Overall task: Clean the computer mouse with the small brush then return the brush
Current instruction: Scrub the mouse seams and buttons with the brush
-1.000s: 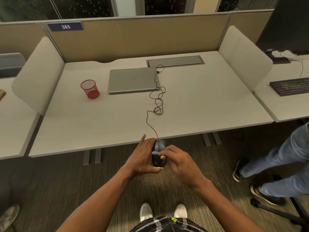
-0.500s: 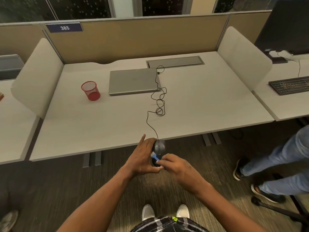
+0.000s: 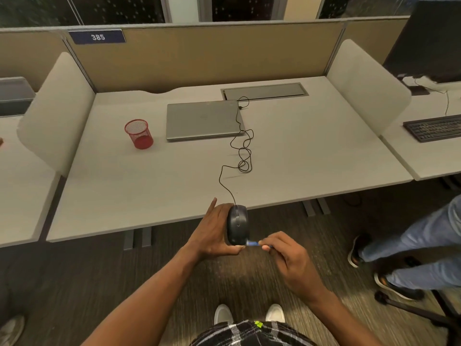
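- Mouse [image 3: 238,224] is off the desk [image 3: 311,156], held in the air just past the near edge and tipped on its side
- Left hand [image 3: 212,233] grips the mouse from the left, palm against the shell, one finger sticking out straight toward the desk
- Cable [image 3: 243,151] runs from the mouse nose across the desk in loose loops to the closed laptop [image 3: 204,119]; it looks slack, so I judge nothing is tugging on it
- Brush [image 3: 253,243] is small and blue, pinched between the thumb and fingertips of my right hand [image 3: 287,255]; its tip sits at the rear lower edge of the mouse, touching or just short, I cannot tell which
- Bristles and any dust are too small to read, so I have no direct check on how clean the shell is
- Progress, my judgement: cleaning is under way, mid-task; the side under my left palm is hidden and I cannot say it has been done
- Left to do: finish brushing, set the mouse back on the desk, put the brush away
- Red mesh cup [image 3: 139,133] stands left of the laptop, well apart from both hands; I take it as the likely home for the brush, though nothing here confirms that
- Neither closing step has begun: mouse in the air, brush in hand
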Demonstrator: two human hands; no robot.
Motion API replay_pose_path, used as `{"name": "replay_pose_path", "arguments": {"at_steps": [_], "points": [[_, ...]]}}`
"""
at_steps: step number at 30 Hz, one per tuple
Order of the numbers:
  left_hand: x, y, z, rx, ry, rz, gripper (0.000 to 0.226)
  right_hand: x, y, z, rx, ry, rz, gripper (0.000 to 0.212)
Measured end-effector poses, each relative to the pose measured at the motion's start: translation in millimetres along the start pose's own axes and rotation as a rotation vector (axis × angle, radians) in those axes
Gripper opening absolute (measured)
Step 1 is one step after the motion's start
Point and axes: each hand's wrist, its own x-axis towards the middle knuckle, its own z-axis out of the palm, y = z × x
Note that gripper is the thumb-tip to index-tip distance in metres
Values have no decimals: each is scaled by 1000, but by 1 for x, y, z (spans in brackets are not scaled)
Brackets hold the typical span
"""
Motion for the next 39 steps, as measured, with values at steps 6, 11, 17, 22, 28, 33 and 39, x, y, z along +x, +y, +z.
{"name": "replay_pose_path", "arguments": {"at_steps": [6,11,17,22,28,33,39], "points": [[-6,-19,-6,-15,-29,-26,114,7,-9,8,4,83,6,26],[-6,-28,-3,-6,-41,-52,117,11,-11,22,16,24,16,32],[-2,-34,2,-15,-45,-72,116,5,-8,24,64,-80,18,19],[5,-38,11,-12,-74,-76,117,35,3,20,58,50,60,27],[13,-43,4,-32,17,-139,115,47,23,12,85,-119,60,16],[43,-59,-3,6,17,-202,122,66,43,4,114,-53,142,19],[85,-77,-5,-4,-1,-257,122,92,63,-2,133,-43,180,19]]}}
